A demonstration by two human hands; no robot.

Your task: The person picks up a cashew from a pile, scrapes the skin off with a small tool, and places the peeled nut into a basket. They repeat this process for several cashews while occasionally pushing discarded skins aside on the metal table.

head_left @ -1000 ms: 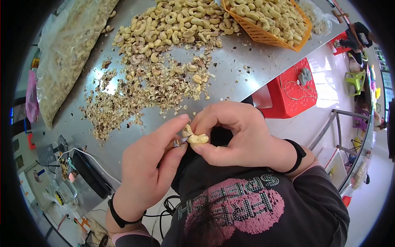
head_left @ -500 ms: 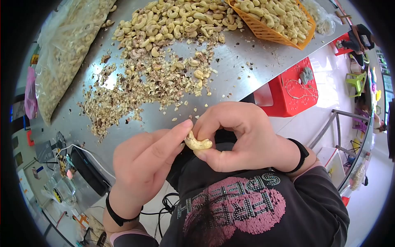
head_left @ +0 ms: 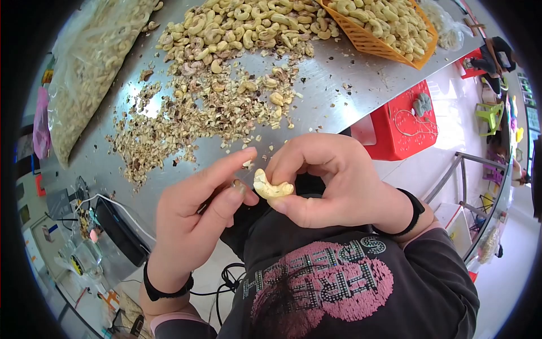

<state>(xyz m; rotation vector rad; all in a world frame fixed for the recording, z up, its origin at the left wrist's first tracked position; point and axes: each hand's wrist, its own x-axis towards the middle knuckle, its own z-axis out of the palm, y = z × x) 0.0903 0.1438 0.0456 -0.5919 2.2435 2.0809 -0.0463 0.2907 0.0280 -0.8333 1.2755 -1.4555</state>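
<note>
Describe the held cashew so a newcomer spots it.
Below the near edge of the steel table, two hands meet. The right hand pinches one pale curved cashew, the left hand touching it. Unlike the piled cashews, it is off the table.

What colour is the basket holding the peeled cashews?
The basket is orange; the head view shows it.

Pale, curved cashew kernel (head_left: 272, 187) crosswise between thumb and fingertips of right hand (head_left: 337, 182)

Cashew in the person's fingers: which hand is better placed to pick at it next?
Left, probably. The right hand pinches the cashew, so it is occupied. The left hand has forefinger and thumb spread open close beside the nut.
</note>
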